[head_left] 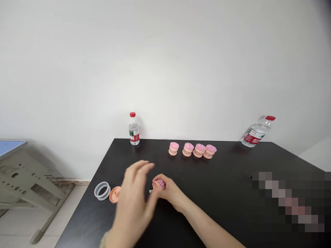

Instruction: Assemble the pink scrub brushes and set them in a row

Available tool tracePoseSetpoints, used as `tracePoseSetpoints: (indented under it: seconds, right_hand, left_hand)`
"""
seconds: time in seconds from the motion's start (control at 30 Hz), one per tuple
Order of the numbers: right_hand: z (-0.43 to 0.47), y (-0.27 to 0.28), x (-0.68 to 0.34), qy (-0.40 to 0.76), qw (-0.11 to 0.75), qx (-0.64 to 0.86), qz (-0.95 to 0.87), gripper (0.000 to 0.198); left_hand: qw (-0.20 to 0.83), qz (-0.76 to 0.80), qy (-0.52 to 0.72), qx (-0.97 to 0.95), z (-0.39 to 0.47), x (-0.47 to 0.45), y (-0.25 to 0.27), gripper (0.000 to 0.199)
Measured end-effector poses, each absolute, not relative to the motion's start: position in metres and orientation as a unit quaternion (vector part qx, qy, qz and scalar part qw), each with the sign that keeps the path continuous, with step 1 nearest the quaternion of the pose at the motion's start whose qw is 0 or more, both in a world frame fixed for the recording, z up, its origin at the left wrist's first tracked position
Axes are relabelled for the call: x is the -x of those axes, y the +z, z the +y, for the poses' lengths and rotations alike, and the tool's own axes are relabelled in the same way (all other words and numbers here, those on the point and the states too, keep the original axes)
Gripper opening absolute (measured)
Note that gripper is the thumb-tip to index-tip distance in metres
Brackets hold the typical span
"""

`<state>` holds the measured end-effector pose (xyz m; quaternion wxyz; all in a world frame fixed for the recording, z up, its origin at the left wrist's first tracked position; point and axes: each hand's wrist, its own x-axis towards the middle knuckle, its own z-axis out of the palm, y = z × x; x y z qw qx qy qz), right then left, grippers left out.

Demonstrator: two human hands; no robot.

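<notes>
My right hand (169, 193) grips a small round brush head (160, 184) with pink bristles and a peach rim, just above the black table. A small white piece (151, 191) sticks out on its left side. Raised beside it, my left hand (137, 193) is slightly blurred, with fingers spread and nothing visible in them. Left of that hand lies a round peach disc (114, 195) with a small knob in its middle, partly covered by the hand. A translucent white ring (102, 190) rests next to the disc.
Several finished-looking pink-bristled brushes (199, 150) stand in a row towards the back of the black table (227, 193). One water bottle (134, 129) stands at the back left, another bottle (258, 132) at the back right, before a white wall. A blue-topped desk (11, 148) is at far left.
</notes>
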<state>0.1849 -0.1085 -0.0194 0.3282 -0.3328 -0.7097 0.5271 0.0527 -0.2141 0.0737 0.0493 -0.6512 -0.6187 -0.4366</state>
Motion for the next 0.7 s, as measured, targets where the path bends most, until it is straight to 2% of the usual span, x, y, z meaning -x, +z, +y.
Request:
tracePoseSetpoints:
  seconds: [0.07, 0.17, 0.27, 0.37, 0.5, 0.63, 0.7]
  right_hand:
    - [-0.108, -0.015, -0.2, 0.596, 0.293, 0.329, -0.672, 0.027]
    - [-0.109, -0.008, -0.211, 0.65, 0.284, 0.301, -0.638, 0.035]
    - [-0.11, -0.002, -0.214, 0.677, 0.29, 0.284, -0.614, 0.036]
    - [-0.111, -0.002, -0.214, 0.69, 0.305, 0.277, -0.595, 0.031]
    - [-0.111, -0.004, -0.214, 0.698, 0.317, 0.272, -0.582, 0.03]
    - [-0.113, 0.0, -0.215, 0.683, 0.346, 0.263, -0.587, 0.034]
    - [-0.115, 0.004, -0.216, 0.654, 0.37, 0.258, -0.607, 0.036]
  left_hand:
    - [0.051, -0.698, -0.374, 0.608, -0.227, -0.018, 0.067, 0.047]
    - [0.074, -0.81, -0.277, 0.512, -0.244, 0.031, 0.041, 0.05]
    - [0.03, -0.841, -0.229, 0.488, -0.249, 0.066, 0.012, 0.059]
    - [-0.007, -0.843, -0.251, 0.475, -0.247, 0.083, -0.002, 0.053]
    - [-0.034, -0.839, -0.279, 0.466, -0.243, 0.086, 0.007, 0.037]
    - [-0.035, -0.816, -0.321, 0.48, -0.235, 0.063, 0.027, 0.045]
    - [-0.078, -0.757, -0.359, 0.54, -0.223, 0.039, 0.034, 0.047]
